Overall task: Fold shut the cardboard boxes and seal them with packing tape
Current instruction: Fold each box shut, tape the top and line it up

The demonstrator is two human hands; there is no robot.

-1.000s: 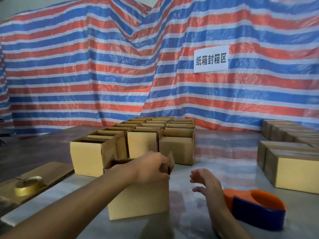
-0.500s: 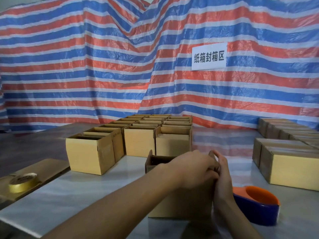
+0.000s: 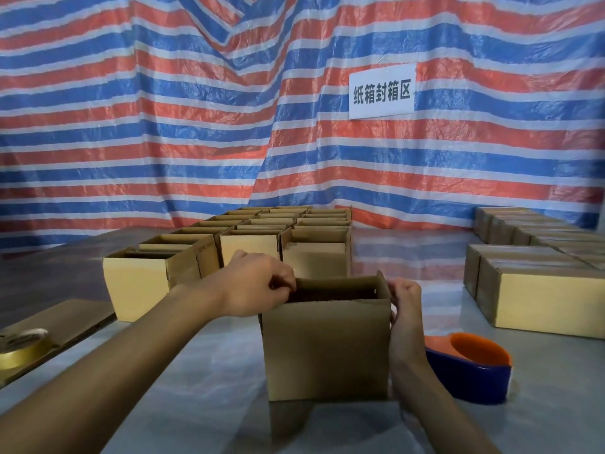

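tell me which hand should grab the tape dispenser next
Right, likely. The right hand grips the right edge of the box, and the tape dispenser sits just beside that forearm. The left hand is across the box, on its left flap.

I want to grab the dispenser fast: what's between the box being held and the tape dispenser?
In the head view, only the right hand and wrist, gripping the box at its right edge; the tape dispenser sits just beyond.
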